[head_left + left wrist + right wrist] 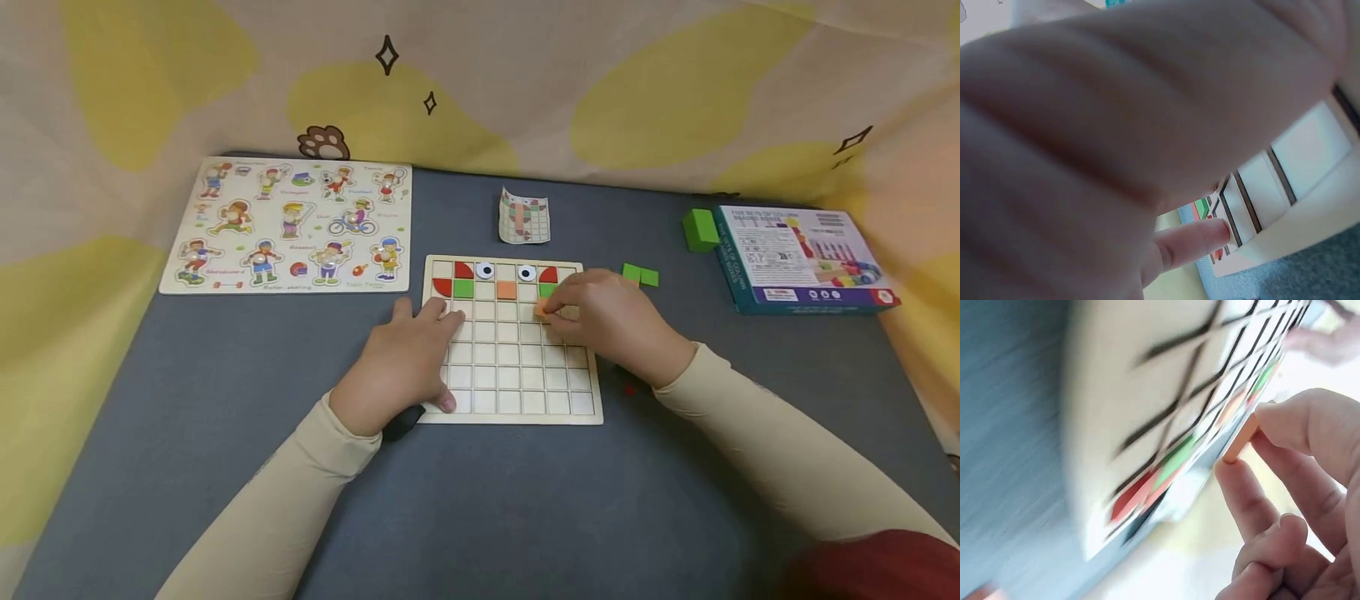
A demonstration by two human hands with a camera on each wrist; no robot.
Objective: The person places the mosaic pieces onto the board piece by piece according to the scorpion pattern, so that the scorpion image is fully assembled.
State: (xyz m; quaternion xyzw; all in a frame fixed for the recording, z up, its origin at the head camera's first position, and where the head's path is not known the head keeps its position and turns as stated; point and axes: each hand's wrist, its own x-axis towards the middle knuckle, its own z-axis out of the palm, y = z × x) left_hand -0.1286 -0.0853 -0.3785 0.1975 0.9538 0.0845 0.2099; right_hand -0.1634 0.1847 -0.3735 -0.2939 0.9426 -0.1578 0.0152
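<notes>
A pale wooden grid board [509, 419] lies on the grey surface between both hands. Along its far rows sit two round eye tiles [485, 270], several red curved tiles [442, 287], green tiles [463, 289] and an orange tile [506, 290]. With fingers spread, the left hand [401, 362] rests on the board's left edge, its thumb near the front corner. Over the right half, the right hand [611, 321] pinches a second orange tile [1242, 439] between thumb and fingers. That tile is close over the cells below the right green tile.
Behind the board stands a small curled pattern card [524, 218]. A sports picture puzzle [288, 225] lies at far left. To the right are loose green tiles [641, 275], a green block [701, 230], a toy box [806, 258] and a small red piece [630, 389]. Patterned cloth [480, 108] hangs behind.
</notes>
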